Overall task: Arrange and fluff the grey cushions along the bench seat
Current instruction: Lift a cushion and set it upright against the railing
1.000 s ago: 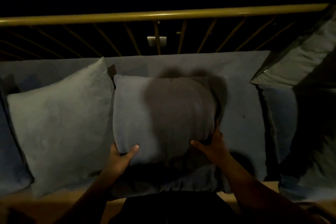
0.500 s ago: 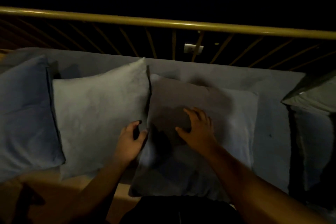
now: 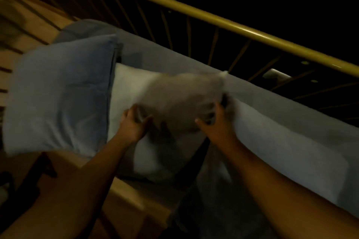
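Note:
A pale grey cushion [image 3: 171, 95] leans against the bench's grey back pad [image 3: 262, 103] in the middle of the view, blurred by motion. My left hand [image 3: 134, 122] grips its lower left part, fingers dug into the fabric. My right hand [image 3: 215, 124] grips its right side, between it and another grey cushion [image 3: 281, 151] to the right. A bluish grey cushion [image 3: 60, 95] stands on the left, overlapping the middle one's left edge.
A yellow railing [image 3: 213, 19] with thin spokes runs diagonally behind the bench, dark beyond it. The wooden bench front edge [image 3: 136, 196] lies below the cushions. Wooden slats [image 3: 23, 31] show at the upper left.
The view has swung left and tilted. Both hands left the right-hand cushion and now grip the pale cushion to its left, which is blurred as it moves.

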Demonstrator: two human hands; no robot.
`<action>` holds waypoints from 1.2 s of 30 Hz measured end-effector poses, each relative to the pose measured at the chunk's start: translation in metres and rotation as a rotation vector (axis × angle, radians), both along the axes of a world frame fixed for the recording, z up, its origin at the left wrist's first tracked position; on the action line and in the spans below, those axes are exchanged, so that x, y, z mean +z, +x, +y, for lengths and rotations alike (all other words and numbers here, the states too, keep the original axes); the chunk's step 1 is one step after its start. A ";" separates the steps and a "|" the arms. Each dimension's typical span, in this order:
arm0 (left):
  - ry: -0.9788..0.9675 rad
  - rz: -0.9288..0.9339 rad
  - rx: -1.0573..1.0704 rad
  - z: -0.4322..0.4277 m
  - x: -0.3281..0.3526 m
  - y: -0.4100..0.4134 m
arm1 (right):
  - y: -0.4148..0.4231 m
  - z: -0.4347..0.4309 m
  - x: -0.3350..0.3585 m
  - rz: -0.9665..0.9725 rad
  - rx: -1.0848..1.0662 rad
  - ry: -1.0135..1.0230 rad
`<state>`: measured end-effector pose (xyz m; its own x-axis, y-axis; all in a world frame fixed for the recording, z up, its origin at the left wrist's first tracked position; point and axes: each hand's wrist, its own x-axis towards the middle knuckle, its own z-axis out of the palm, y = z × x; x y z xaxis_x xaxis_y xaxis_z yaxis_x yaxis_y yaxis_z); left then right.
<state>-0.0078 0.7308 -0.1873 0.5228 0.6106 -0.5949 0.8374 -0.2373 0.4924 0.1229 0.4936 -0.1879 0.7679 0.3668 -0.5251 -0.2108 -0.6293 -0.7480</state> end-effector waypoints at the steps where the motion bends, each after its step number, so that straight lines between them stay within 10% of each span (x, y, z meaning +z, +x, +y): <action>1: 0.012 0.008 0.044 0.015 -0.008 0.000 | 0.007 0.012 -0.008 -0.025 -0.047 0.002; 20: -0.189 -0.066 0.730 0.081 -0.055 0.011 | 0.043 0.062 -0.037 -0.037 -0.297 -0.011; 36: 0.133 -0.476 0.619 0.046 0.078 0.014 | 0.026 0.083 0.092 -0.247 -0.321 0.294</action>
<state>0.0065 0.7769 -0.1097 0.2448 0.9239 -0.2939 0.5428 0.1206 0.8312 0.1492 0.5766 -0.0960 0.9545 0.1972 -0.2236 -0.1538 -0.3169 -0.9359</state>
